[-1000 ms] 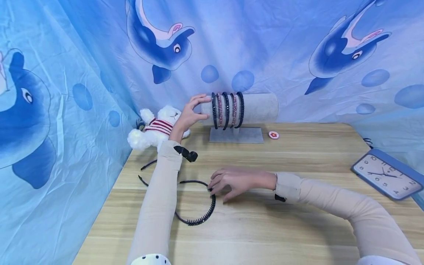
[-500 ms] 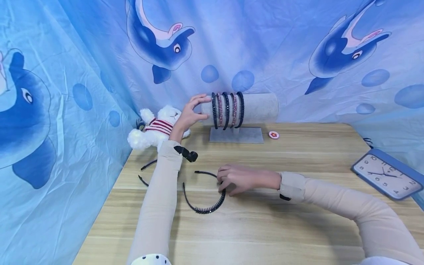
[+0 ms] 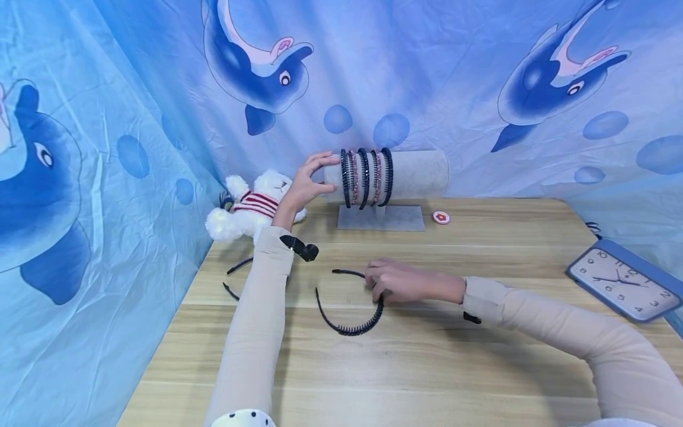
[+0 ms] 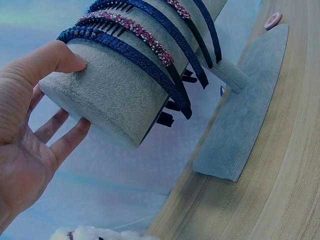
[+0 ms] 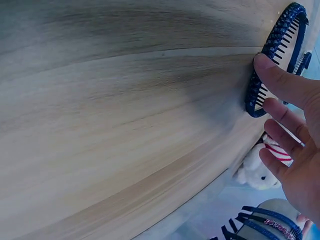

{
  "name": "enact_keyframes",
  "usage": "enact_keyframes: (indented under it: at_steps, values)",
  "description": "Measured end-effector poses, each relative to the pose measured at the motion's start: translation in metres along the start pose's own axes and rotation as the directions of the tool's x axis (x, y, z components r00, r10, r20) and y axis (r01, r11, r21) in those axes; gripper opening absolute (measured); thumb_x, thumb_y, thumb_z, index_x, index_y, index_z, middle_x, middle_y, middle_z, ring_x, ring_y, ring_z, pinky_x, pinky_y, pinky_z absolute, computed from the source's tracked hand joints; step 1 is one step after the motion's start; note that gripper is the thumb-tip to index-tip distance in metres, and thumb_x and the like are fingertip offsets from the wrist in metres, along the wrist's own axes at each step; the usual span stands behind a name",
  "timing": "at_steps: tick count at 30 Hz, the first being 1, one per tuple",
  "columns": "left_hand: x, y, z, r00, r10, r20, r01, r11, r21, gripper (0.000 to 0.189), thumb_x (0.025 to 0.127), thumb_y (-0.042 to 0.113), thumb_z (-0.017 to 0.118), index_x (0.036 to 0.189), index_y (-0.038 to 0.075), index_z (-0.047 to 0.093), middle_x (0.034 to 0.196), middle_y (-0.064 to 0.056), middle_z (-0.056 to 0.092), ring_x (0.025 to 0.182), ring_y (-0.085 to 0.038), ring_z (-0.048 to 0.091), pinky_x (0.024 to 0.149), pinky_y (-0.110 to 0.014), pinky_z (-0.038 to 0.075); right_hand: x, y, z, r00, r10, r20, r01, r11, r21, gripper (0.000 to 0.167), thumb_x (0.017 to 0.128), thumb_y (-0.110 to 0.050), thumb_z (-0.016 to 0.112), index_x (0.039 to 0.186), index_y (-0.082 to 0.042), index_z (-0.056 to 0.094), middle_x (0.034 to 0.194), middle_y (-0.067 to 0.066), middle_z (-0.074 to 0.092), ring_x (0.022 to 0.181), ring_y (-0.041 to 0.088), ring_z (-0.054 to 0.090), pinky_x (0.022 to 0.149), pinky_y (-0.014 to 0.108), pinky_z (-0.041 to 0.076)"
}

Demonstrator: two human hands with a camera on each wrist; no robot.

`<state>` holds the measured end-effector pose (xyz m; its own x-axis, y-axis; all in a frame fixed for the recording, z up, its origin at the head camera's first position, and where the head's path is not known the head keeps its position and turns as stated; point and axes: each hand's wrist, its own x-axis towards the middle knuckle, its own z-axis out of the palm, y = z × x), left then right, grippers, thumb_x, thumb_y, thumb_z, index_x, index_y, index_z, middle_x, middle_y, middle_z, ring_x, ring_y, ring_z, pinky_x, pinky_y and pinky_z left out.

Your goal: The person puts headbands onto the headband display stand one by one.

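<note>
My left hand [image 3: 305, 188] holds the left end of a grey headband stand [image 3: 418, 172], thumb against one side of its padded cylinder and fingertips at the other. Several headbands [image 4: 135, 57], dark blue and pink-beaded, sit around that cylinder. Over the middle of the table, my right hand [image 3: 397, 281] pinches a dark toothed headband [image 3: 358, 328] between thumb and index finger. Its beaded side [image 5: 280, 32] and inner teeth show in the right wrist view. Another dark headband [image 3: 230, 290] lies mostly hidden under my left forearm.
A white plush toy [image 3: 256, 207] in a red-striped top lies left of the stand. Right of the stand's base is a small round flower badge [image 3: 441, 217]. A blue clock [image 3: 621, 281] lies at the table's right edge. Dolphin-print cloth [image 3: 427, 71] hangs behind.
My right hand has taken hold of the toothed headband and moved it rightward and slightly away from me. My left hand has stayed at the stand.
</note>
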<state>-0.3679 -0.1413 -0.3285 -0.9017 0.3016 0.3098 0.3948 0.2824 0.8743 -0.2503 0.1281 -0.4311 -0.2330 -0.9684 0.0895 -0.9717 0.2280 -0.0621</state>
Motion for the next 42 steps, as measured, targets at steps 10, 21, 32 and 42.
enact_keyframes:
  at_steps: [10, 21, 32, 42]
  values:
    - [0.015, -0.030, 0.000, 1.000, 0.012, -0.021, -0.012, 1.000, -0.002, 0.060, 0.082, -0.003, 0.076, 0.139, 0.008, 0.061, 0.163, 0.000, 0.036, 0.153, -0.024, 0.027, 0.127, -0.055, 0.020, -0.008, 0.007, 0.004, 0.997, -0.016, -0.082, 0.019, 0.999, 0.041, 0.018, 0.072, -0.015, 0.089, 0.088, -0.019, 0.082, 0.097, 0.001, 0.065, 0.101, 0.019, 0.056, 0.092, 0.036, 0.052]
    - [0.016, -0.037, 0.000, 0.999, 0.039, -0.036, -0.039, 0.999, -0.008, 0.058, 0.080, -0.001, 0.077, 0.135, 0.013, 0.064, 0.159, 0.006, 0.041, 0.150, -0.022, 0.032, 0.125, -0.063, 0.020, -0.006, 0.004, -0.011, 0.993, 0.014, -0.121, -0.003, 0.996, 0.091, 0.020, 0.074, -0.009, 0.087, 0.092, -0.015, 0.080, 0.097, 0.000, 0.070, 0.096, 0.017, 0.062, 0.088, 0.033, 0.055]
    - [0.009, -0.018, 0.000, 1.000, 0.004, -0.007, -0.004, 1.000, -0.030, 0.060, 0.082, -0.005, 0.075, 0.139, 0.004, 0.060, 0.164, -0.008, 0.034, 0.153, -0.028, 0.027, 0.128, -0.054, 0.018, -0.007, 0.004, -0.028, 0.996, 0.050, -0.076, -0.040, 0.991, 0.125, 0.021, 0.079, -0.006, 0.083, 0.098, -0.013, 0.080, 0.093, -0.001, 0.070, 0.092, 0.014, 0.066, 0.084, 0.032, 0.058]
    - [0.002, -0.004, 0.000, 1.000, -0.001, -0.003, 0.001, 0.999, -0.035, 0.059, 0.082, -0.006, 0.074, 0.138, 0.003, 0.060, 0.163, -0.010, 0.035, 0.152, -0.028, 0.028, 0.128, -0.054, 0.019, -0.005, 0.000, -0.049, 0.991, 0.129, 0.018, -0.129, 0.949, 0.289, 0.017, 0.085, -0.007, 0.079, 0.102, -0.011, 0.078, 0.101, 0.000, 0.073, 0.098, 0.014, 0.069, 0.088, 0.033, 0.059]
